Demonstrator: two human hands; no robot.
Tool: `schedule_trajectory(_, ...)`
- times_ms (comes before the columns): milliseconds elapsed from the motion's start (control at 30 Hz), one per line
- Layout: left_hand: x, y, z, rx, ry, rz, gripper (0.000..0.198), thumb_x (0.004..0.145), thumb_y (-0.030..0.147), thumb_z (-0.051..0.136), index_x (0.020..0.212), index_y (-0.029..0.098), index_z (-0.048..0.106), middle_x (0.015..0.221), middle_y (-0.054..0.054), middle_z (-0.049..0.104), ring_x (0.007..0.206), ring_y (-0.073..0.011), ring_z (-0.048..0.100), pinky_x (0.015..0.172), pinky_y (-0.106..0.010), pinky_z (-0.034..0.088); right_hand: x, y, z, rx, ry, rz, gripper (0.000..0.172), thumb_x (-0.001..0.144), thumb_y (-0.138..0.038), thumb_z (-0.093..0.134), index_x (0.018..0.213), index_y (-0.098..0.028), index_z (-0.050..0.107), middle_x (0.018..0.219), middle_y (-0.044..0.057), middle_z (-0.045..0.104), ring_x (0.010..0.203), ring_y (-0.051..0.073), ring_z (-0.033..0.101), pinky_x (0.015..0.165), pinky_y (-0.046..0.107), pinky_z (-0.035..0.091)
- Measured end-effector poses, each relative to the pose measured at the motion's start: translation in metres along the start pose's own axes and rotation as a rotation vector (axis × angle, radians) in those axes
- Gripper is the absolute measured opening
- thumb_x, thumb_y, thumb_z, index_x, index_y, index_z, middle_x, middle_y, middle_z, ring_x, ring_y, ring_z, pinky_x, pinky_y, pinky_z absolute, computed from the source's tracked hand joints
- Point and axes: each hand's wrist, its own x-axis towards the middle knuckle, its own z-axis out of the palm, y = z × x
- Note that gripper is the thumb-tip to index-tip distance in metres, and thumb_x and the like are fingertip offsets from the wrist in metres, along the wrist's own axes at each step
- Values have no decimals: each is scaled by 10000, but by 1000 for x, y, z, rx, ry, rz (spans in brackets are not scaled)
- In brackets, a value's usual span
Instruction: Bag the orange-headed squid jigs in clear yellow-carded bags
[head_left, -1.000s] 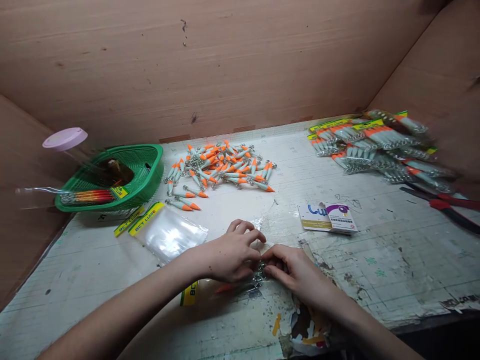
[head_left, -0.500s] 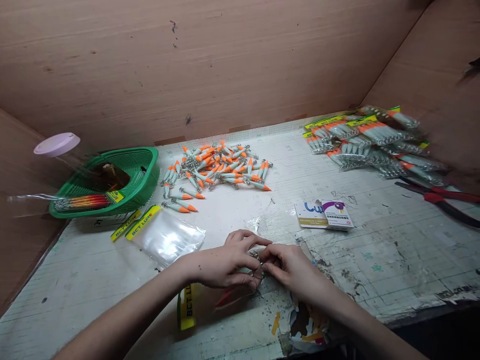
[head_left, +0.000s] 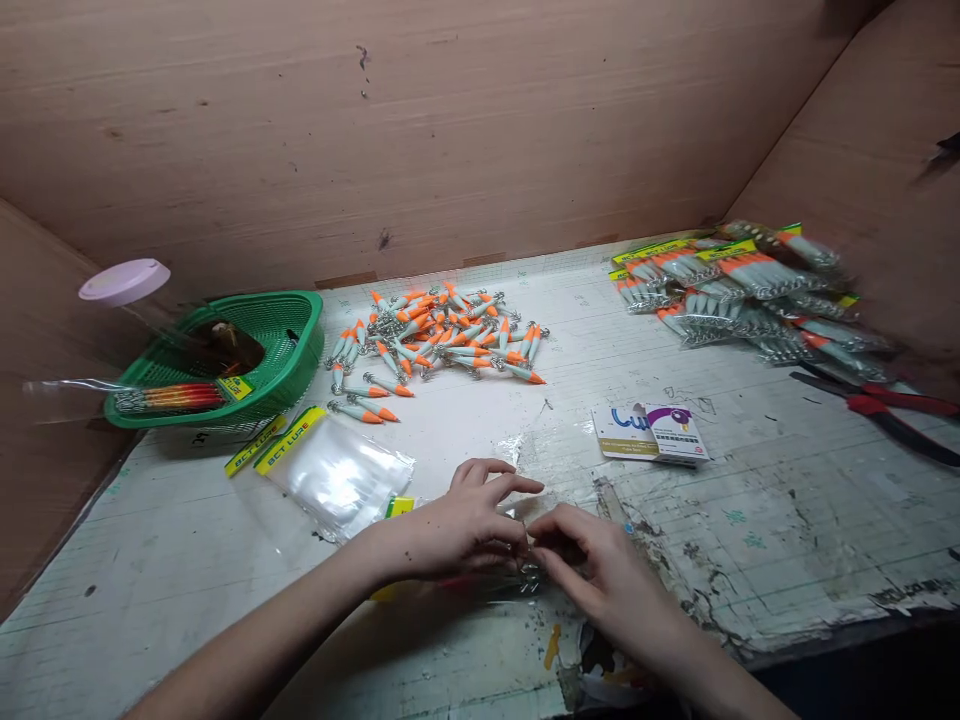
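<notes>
My left hand [head_left: 484, 520] lies over a clear plastic lure bag [head_left: 531, 580] near the front of the table. Its thumb and index finger are closed on the bag, while other fingers stretch out. From the right, my right hand [head_left: 600, 560] pinches the bag's end beside the silver hooks, with its fingertips close to the left ones. A strip of yellow-green header [head_left: 401, 506] shows above my left wrist. Reddish lure bodies are mostly hidden under the left hand. Flat empty bags [head_left: 352, 475] with yellow BCT LURE headers rest left of my left hand.
Loose grey-and-orange lures [head_left: 450, 335] are heaped at the back centre. Packed lure bags [head_left: 750, 290] pile up at the back right, near red-handled pliers [head_left: 885, 400]. A small card box [head_left: 651, 435] lies right of centre. At left stands a green basket [head_left: 304, 350].
The yellow header that showed below my left wrist now peeks out above and below it, so the bag has shifted or turned. My right hand has moved slightly right and down.
</notes>
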Motion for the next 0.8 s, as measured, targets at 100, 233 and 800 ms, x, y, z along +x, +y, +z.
schedule_trajectory(100,-3,2,-1,3,-9,-1,142,873,325,551,838,254,670,1407,-42,431,1297,-324,292,1026,-521,333,-6,3,-10,-119,-57,-44,144,740,-61,575,789,-197,566,813,-1,587,724,130,561,637,229,431)
schedule_trajectory(233,-4,4,2,-1,-16,1,131,855,328,575,837,232,663,1400,-67,437,1300,-338,287,1034,-521,321,-11,9,-8,-198,-44,-83,164,748,-52,582,807,-205,570,831,2,572,747,135,561,642,235,439)
schedule_trajectory(800,-13,42,55,225,514,-473,695,815,521,546,1391,197,331,1513,-181,243,1383,-384,163,1068,-643,144,-7,27,-5,-181,193,-265,233,853,-112,450,1056,-214,506,1038,81,540,977,200,547,825,352,484)
